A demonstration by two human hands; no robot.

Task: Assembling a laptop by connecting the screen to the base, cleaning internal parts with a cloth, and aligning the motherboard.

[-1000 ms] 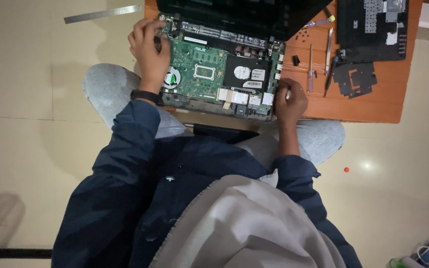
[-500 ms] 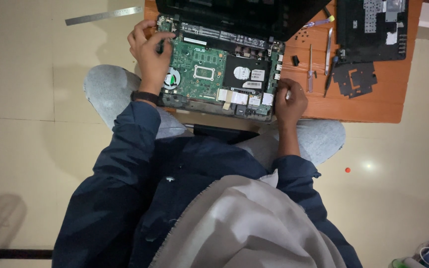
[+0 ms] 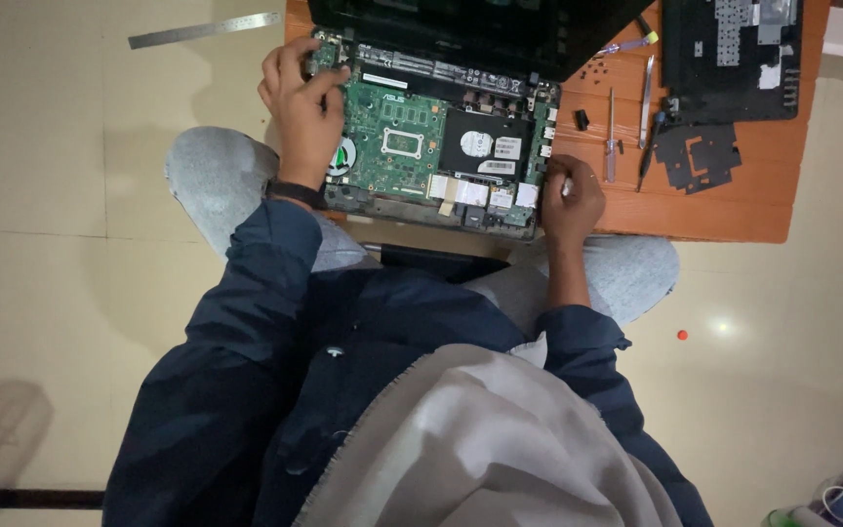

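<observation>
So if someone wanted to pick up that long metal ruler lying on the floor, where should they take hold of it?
The metal ruler lies flat on the pale floor, left of the orange table, so there is probably no gap underneath. Likely best: come from above at its free left end, press one end to tip it up, then pinch across the narrow width. Both long edges look open.

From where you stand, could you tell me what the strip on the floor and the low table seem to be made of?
The ruler looks like bare metal: thin, flat, grey, faintly shiny. The low table looks like wood or wood-look laminate: orange-brown with plank lines; which one is unclear.
</observation>
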